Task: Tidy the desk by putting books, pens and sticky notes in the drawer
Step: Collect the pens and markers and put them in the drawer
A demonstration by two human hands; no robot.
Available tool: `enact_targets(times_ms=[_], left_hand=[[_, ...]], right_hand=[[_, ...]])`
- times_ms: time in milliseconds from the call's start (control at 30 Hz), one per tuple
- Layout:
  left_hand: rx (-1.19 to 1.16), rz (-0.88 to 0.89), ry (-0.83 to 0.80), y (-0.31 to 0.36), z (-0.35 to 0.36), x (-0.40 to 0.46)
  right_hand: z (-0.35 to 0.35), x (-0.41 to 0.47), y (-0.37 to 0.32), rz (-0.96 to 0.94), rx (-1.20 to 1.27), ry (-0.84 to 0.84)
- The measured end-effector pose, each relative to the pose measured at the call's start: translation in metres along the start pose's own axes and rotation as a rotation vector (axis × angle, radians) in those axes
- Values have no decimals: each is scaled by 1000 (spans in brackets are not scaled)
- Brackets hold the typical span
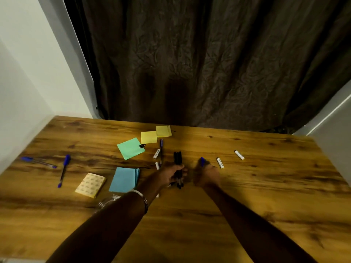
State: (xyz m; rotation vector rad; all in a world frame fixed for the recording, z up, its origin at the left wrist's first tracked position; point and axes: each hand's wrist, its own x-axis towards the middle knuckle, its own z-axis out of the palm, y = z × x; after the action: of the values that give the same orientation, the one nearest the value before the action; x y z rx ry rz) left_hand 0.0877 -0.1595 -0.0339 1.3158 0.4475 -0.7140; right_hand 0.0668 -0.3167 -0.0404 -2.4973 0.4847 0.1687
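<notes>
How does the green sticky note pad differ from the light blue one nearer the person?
The green sticky note pad lies turned like a diamond with a small black cap at its edge; the light blue sticky note pad sits nearer the left hand, its sheets fanned. Both lie flat on the wooden desk.

left arm: we reach it forward from the lower left, bare forearm, a thin silver metal bangle (141, 196) on our wrist.
left hand (171, 174): our fingers are curled tight round a bundle of slim black pens (178, 168), tips pointing away from us.
right arm: bare, we stretch it forward from the lower right.
right hand (206, 175): blurred, palm down, our fingers closed on a blue-capped pen (202, 161).
</notes>
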Motion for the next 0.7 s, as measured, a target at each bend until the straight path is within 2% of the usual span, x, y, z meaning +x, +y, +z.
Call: enact_targets(times_ms=[133,333,467,600,700], left_hand=[[-51,22,33,1,-11,2],[-21,63,209,11,-40,9],[7,121,229,15,-66,5],[-26,166,222,14,-84,-2],[-70,202,227,13,-94,-9]], right_hand=[[4,-11,-32,-43,165,-4],[26,-20,-81,-136,308,-75],[31,-24,-98,-158,183,-115],[37,-28,-105,-279,171,-137],[31,-26,-113,-294,133,-111]])
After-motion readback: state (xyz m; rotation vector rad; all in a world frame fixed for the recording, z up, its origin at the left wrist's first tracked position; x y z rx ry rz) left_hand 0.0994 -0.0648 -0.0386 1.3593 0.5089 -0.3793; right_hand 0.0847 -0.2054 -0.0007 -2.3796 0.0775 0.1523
